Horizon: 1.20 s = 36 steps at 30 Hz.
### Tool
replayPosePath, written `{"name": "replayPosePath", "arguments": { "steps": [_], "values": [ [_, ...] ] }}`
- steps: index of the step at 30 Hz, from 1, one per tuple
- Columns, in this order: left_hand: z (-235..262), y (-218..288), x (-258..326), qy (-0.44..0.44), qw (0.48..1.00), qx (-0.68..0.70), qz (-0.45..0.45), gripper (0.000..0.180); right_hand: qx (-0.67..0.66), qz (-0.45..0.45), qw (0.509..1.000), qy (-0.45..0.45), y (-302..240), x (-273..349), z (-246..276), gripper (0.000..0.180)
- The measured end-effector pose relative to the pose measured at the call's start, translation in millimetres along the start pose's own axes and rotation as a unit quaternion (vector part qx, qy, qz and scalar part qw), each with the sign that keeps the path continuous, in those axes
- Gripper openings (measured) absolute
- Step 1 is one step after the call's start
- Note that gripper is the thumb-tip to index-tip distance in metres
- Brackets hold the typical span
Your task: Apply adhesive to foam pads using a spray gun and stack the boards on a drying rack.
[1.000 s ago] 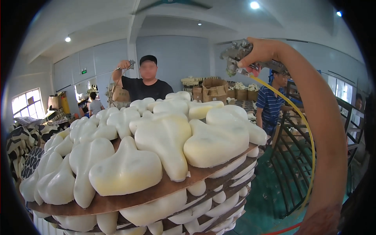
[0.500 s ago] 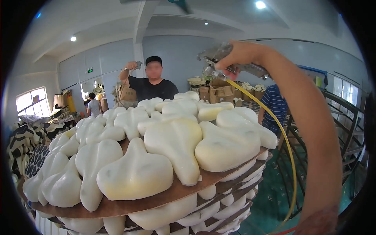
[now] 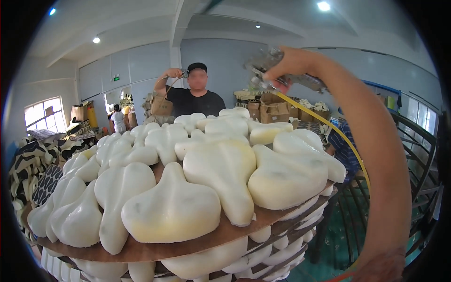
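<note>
My right hand point(image 3: 297, 63) is raised at the upper right, its fingers closed around a metal spray gun point(image 3: 263, 66). The gun looks smeared, and a yellow hose point(image 3: 345, 134) runs down from it past my forearm. Below and left of the gun, white saddle-shaped foam pads point(image 3: 171, 207) lie crowded on a brown board point(image 3: 150, 251). Some pads have yellowish patches, and several look glossy. The gun is held above the pads, apart from them. My left hand is out of the picture.
More boards with foam pads point(image 3: 204, 258) are stacked underneath. A co-worker point(image 3: 197, 94) in black stands across the stack, a hand raised with a tool. Someone in a striped shirt point(image 3: 345, 150) is behind my forearm. A dark metal rack point(image 3: 418, 155) stands right; cardboard boxes point(image 3: 275, 110) sit behind.
The whole scene has shifted slightly right in view. The co-worker's raised hand is nearer the head, and the striped-shirt person is lower. My right hand still grips the spray gun.
</note>
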<state>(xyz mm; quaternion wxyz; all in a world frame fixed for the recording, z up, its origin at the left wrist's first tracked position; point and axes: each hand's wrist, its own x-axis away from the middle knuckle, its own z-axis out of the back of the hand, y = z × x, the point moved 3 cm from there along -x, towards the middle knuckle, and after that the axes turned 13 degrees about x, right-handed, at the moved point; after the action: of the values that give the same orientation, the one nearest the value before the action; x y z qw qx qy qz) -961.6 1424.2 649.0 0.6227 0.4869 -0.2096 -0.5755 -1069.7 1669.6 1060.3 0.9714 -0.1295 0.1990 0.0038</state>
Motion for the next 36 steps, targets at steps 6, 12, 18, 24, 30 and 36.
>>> {"name": "replayPosePath", "arguments": {
  "steps": [6,12,18,24,30,36],
  "values": [
    [-5.9,-5.3,-5.6,-0.01,1.0,0.018,-0.009,0.019,0.024,0.01,0.999,-0.026,0.5,8.8,12.1,0.021],
    [-9.2,-14.4,-9.8,-0.015,0.999,0.011,-0.035,0.018,0.046,0.011,0.998,-0.043,-0.1,20.4,11.5,0.023],
    [-13.4,-7.5,-9.4,-0.012,1.0,-0.01,-0.02,0.017,-0.007,-0.016,0.994,-0.105,0.1,57.2,19.7,0.019],
    [-19.0,2.3,-10.6,-0.005,1.0,0.013,-0.003,0.017,0.018,0.005,0.997,-0.07,-1.8,69.0,27.3,0.021],
    [-25.1,3.9,-10.3,-0.03,0.997,0.027,-0.073,0.017,0.008,-0.022,1.0,0.001,-4.8,85.8,26.6,0.019],
    [-41.7,19.3,-9.7,-0.034,0.998,-0.014,-0.053,0.015,-0.053,-0.021,0.998,0.041,20.0,160.7,37.6,0.026]
  ]
}}
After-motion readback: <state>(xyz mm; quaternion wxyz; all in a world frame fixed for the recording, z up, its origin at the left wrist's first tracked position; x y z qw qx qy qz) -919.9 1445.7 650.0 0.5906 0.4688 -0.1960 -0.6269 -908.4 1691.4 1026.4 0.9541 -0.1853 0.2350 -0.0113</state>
